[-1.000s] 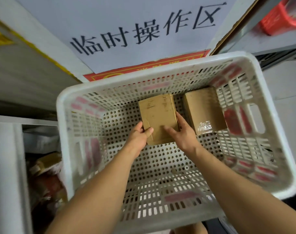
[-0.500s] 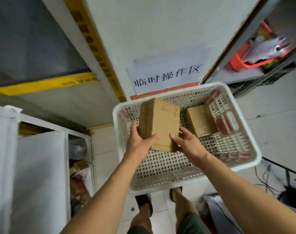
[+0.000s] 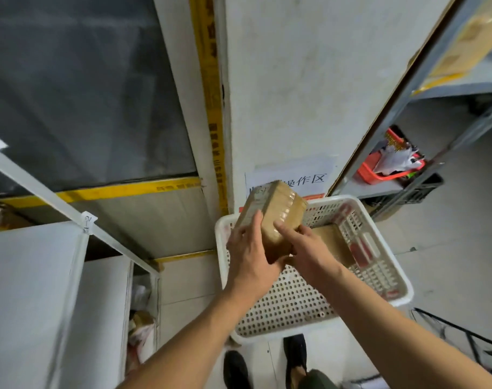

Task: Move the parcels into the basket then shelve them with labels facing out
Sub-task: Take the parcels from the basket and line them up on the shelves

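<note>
Held parcel point(image 3: 278, 217) above basket point(image 3: 379, 299); another parcel point(image 3: 333, 242) inside

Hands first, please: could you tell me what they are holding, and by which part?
Both hands hold one taped cardboard parcel above the white basket. The left hand wraps its near left edge; the right hand grips its near lower end.

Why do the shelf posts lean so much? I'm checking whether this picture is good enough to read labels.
Head view: wide-angle distortion splays the shelf posts outward; the held parcel shows tape glare and its label is too soft to read.
</note>
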